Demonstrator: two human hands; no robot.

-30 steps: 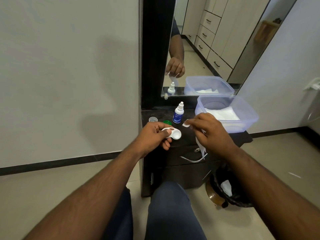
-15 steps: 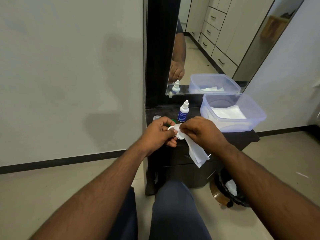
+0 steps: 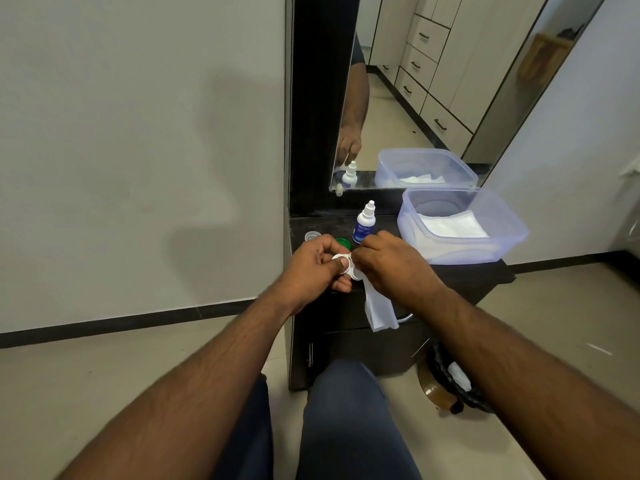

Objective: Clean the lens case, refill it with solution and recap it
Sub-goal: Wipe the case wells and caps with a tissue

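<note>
The left hand point(image 3: 313, 263) curls its fingers around a white lens case point(image 3: 343, 265), thumb laid across the near well, and holds it in the air just above the front edge of the dark table point(image 3: 332, 225). The right hand point(image 3: 388, 261) pinches a white tissue point(image 3: 379, 310) against the case's other well; the rest of the tissue hangs loose below the hand, in front of the drawer. The right hand hides most of that well.

Behind the hands, on the table, a green cap point(image 3: 343, 242) sits partly covered by the left hand's knuckles, with a clear cap point(image 3: 312, 234) just to its left. A small solution bottle point(image 3: 364, 223) with a blue label stands upright close behind the right hand. To its right is an open clear plastic tub point(image 3: 498, 233) holding folded white tissues. A mirror point(image 3: 433, 81) stands behind the table. On the floor to the right is a black-lined bin point(image 3: 446, 382) with white waste inside.
</note>
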